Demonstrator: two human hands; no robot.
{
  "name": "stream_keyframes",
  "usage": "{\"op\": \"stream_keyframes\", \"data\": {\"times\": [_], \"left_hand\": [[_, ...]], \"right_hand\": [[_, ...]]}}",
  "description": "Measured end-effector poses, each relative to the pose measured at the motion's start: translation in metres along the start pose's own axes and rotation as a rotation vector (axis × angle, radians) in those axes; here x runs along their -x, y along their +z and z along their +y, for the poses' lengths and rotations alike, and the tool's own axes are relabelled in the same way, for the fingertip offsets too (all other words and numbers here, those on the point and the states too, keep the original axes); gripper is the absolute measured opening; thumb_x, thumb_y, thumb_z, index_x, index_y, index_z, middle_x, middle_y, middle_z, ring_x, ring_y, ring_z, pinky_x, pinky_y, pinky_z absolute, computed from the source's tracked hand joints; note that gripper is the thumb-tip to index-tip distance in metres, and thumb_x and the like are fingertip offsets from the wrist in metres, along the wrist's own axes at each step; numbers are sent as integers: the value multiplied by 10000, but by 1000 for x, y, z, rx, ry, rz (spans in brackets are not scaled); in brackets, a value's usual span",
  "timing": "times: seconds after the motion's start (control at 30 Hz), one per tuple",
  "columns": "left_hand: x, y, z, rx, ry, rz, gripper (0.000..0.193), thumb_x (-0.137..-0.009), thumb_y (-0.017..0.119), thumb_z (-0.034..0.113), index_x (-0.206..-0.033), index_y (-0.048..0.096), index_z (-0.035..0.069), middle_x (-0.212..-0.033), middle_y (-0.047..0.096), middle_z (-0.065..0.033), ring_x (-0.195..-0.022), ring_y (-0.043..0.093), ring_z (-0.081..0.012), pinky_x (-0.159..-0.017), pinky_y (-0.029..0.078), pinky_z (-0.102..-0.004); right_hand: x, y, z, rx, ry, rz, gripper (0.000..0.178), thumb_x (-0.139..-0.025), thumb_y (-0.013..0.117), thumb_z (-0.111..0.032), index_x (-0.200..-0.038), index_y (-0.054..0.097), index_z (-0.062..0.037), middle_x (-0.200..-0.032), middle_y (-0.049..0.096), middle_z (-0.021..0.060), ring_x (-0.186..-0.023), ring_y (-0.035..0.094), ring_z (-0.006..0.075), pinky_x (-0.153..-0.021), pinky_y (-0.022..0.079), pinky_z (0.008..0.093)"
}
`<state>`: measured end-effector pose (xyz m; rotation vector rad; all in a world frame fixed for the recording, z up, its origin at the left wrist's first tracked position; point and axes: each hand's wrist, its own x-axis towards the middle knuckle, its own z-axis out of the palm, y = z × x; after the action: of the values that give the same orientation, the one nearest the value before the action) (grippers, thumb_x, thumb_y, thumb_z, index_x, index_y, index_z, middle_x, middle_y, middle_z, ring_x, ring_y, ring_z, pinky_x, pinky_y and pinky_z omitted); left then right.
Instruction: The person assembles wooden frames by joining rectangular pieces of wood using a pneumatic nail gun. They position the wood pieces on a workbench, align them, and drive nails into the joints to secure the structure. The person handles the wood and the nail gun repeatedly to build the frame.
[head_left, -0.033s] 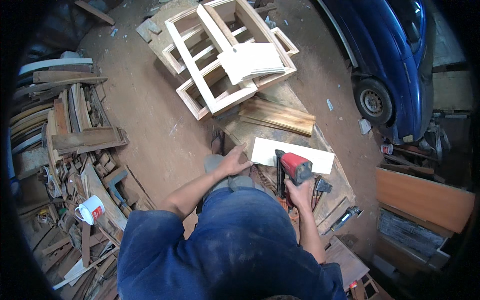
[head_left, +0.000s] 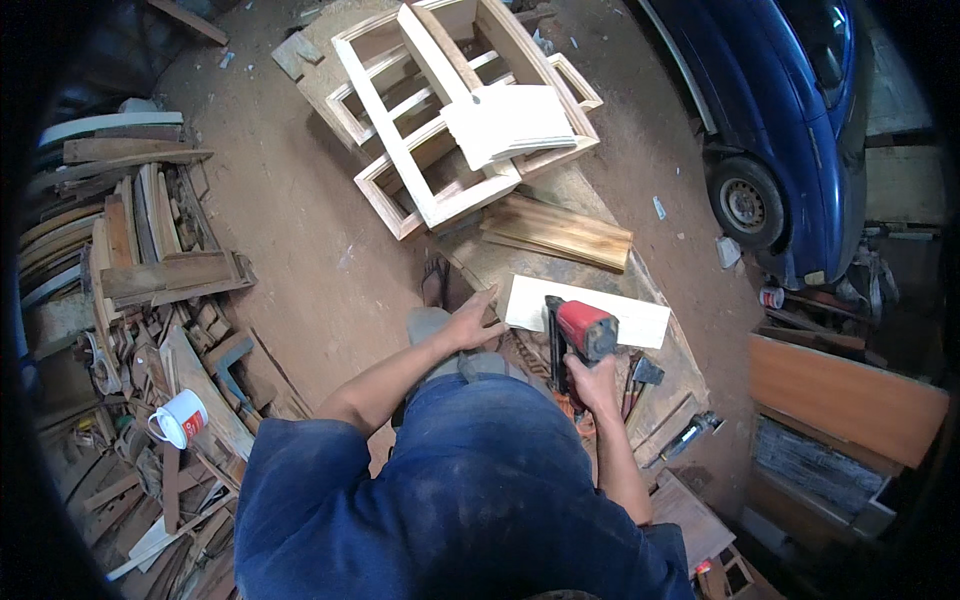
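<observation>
My right hand (head_left: 597, 383) is wrapped round the handle of a red and black nail gun (head_left: 586, 328). Its nose rests over a pale, flat board (head_left: 640, 318) lying on the wooden worktop (head_left: 655, 408). Next to the board's left end is my left hand (head_left: 473, 320), fingers and thumb apart; whether it touches the board I cannot tell. Just beyond lie a few stacked, varnished-looking wooden strips (head_left: 560, 232). A hammer-like tool with a dark head (head_left: 648, 372) sits right of my right hand.
Unfinished wooden frames (head_left: 430, 120) stand at the far end, with pale panels (head_left: 515, 122) on top. Scrap wood (head_left: 150, 260) and a white mug-shaped bucket (head_left: 181, 418) fill the left side. A blue car (head_left: 775, 110) is parked at right, near leaning boards (head_left: 850, 395).
The nail gun and my right hand have shifted slightly left along the board. My left hand stays by the board's left end.
</observation>
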<state>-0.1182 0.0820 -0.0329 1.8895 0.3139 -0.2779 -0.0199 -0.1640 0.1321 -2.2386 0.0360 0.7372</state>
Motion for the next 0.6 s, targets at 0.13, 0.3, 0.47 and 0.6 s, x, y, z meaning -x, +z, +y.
{"op": "stream_keyframes", "data": {"times": [0.13,0.3,0.47,0.6], "left_hand": [[-26,-6,-16,-133,124,-177,1281,-697,870,532,-1587,178,-75,-1626,272,-297,-1509,297,-412,-1244,280,-425],[-59,-3,-35,-158,249,-108,1371,-568,972,325,-1604,137,-5,-1608,302,-296,-1489,321,-435,-1234,307,-444],[-73,-10,-35,-78,283,-162,1277,-527,981,231,-1545,242,16,-1555,379,-273,-1435,394,-441,-1198,358,-452],[-74,-7,-40,-69,292,-136,1251,-537,972,225,-1540,254,20,-1516,419,-269,-1410,422,-438,-1180,375,-455]], "right_hand": [[-18,40,-25,48,-44,-42,220,-817,741,-186,-869,695,23,-691,682,71,-590,628,157,-556,490,343],[-32,66,-32,151,-30,-29,199,-821,726,-173,-859,694,20,-687,677,57,-593,623,155,-570,494,341],[-31,70,-32,151,-33,-14,182,-826,707,-157,-830,679,23,-675,663,56,-591,621,154,-566,491,340],[-29,73,-33,131,-27,1,176,-827,699,-149,-822,671,24,-670,658,56,-591,622,154,-564,490,341]]}}
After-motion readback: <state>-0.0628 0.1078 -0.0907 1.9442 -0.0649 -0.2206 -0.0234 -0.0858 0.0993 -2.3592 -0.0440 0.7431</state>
